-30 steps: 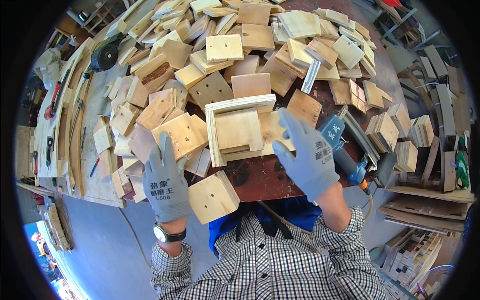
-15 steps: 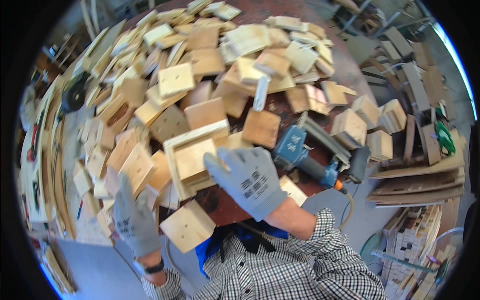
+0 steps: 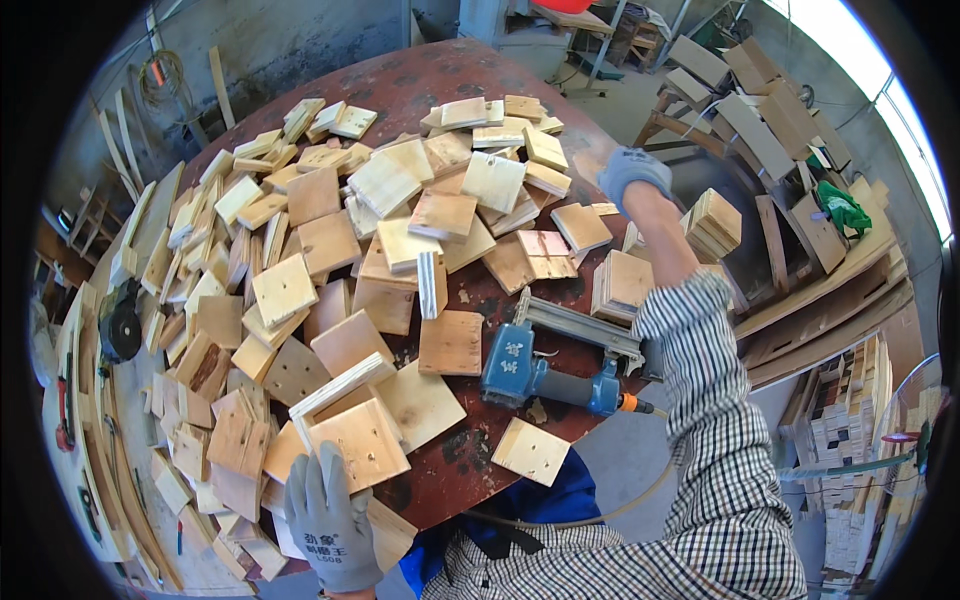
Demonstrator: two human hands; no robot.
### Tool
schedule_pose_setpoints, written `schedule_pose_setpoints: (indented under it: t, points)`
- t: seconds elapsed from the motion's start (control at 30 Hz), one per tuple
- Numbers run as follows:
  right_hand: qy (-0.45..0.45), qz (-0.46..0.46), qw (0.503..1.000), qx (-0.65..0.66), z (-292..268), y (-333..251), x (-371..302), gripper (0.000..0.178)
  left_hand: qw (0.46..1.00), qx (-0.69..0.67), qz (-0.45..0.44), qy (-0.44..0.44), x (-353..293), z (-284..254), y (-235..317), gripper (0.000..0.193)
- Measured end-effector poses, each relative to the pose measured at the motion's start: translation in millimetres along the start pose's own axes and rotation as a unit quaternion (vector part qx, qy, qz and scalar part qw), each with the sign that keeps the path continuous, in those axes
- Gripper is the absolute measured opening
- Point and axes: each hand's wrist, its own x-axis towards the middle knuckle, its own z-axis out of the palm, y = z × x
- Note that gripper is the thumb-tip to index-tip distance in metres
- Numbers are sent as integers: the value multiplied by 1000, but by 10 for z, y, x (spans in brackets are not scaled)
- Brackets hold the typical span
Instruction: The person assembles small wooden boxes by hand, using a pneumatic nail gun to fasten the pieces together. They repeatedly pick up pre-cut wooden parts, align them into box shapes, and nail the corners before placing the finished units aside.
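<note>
My left hand (image 3: 333,522), in a grey work glove, is at the near edge of the heap. Its fingers lap over the lower left corner of a square wooden block (image 3: 362,445), which it grips. Behind that block leans a layered wooden piece (image 3: 343,388), edge up, beside a wider square board (image 3: 422,396). Stretched out to the far right, my gloved right hand (image 3: 636,174) has its fingers curled. Whatever may be in them is hidden, and a pale smear shows just left of it. A blue nail gun (image 3: 545,380) lies nearer on the table.
Many loose wooden blocks (image 3: 330,240) cover the dark red table (image 3: 400,85). Stacked blocks (image 3: 712,224) stand at its right side. A hose (image 3: 640,485) runs from the nail gun. A black tape-measure-like reel (image 3: 120,325) and long strips (image 3: 110,460) lie left.
My right hand has left the frame-like wooden piece and reached far forward and right. My left hand has come against a block. The view has shifted, showing more of the table's far side.
</note>
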Motion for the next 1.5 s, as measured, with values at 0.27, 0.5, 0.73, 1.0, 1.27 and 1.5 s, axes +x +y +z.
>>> schedule_pose_setpoints:
  t: [0.27, 0.5, 0.73, 1.0, 1.27, 1.5]
  points:
    - [-122, -87, 989, -10, 595, 112, 759, 52, 999, -7, -2, -47, -51, 47, 3, 72]
    - [-81, -285, 954, -34, 237, -282, 379, 59, 999, -27, 21, -9, -102, 161, -154, 76]
    - [-203, -319, 897, -229, 4, -660, 513, 40, 999, -35, 3, -11, -80, -63, 17, 57]
    - [129, -257, 946, 149, 215, -1014, 1282, 51, 997, -72, 7, -16, -58, 59, 72, 51]
    - [46, -230, 970, 66, 306, -2028, 1971, 80, 997, -65, -2, -31, -74, 54, 42, 43]
    - [-24, -310, 949, 61, 174, -1992, 1927, 58, 996, -77, -21, -32, -87, 41, 52, 42]
